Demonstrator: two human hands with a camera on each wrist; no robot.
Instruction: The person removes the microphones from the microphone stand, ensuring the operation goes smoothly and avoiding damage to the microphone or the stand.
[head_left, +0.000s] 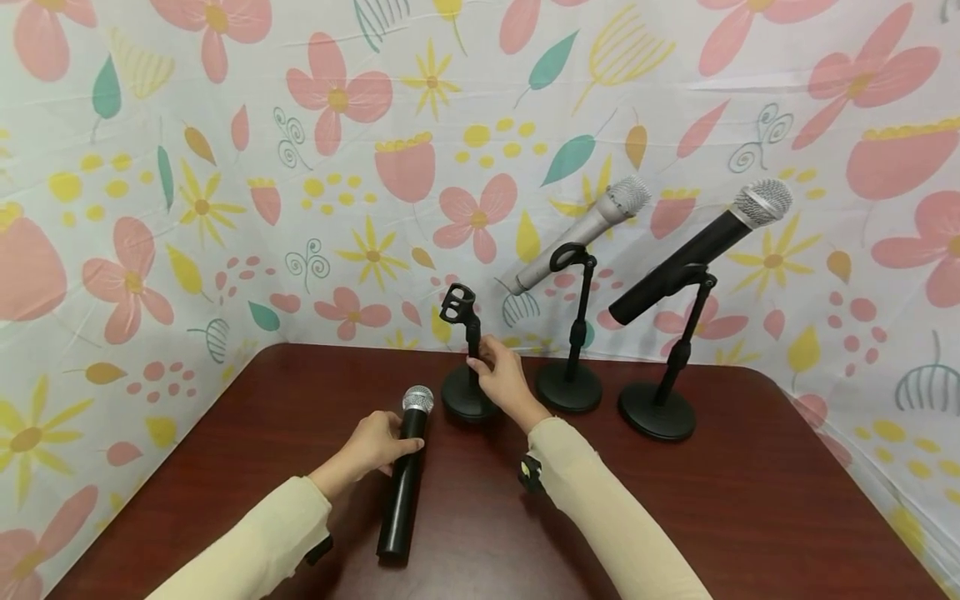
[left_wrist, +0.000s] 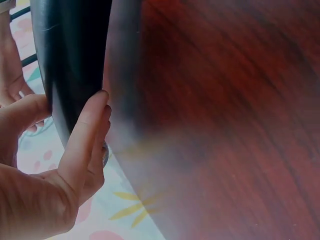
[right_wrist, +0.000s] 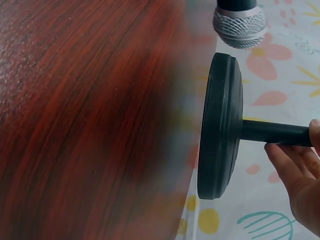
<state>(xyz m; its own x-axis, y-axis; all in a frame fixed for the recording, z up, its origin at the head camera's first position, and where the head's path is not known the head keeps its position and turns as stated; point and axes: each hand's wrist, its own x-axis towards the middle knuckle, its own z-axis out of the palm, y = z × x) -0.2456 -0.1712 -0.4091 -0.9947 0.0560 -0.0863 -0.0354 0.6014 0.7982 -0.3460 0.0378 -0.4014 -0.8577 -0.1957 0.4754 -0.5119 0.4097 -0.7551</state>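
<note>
A black microphone with a silver mesh head (head_left: 407, 492) is gripped around its body by my left hand (head_left: 377, 444), thumb on one side and fingers on the other. In the left wrist view its dark barrel (left_wrist: 70, 55) runs between thumb and fingers. My right hand (head_left: 504, 377) pinches the upright pole of a small black microphone stand (head_left: 467, 398), whose clip at the top holds nothing. The right wrist view has the stand's round base (right_wrist: 220, 127) side-on, the fingers around its pole, and the microphone's mesh head (right_wrist: 240, 27) near the base.
A silver microphone (head_left: 577, 237) leans in a second stand (head_left: 568, 386) right of my right hand. Farther right, another black microphone (head_left: 697, 254) sits tilted in a third stand (head_left: 657, 411). A flowered cloth (head_left: 480, 108) hangs behind the dark red table (head_left: 285, 417).
</note>
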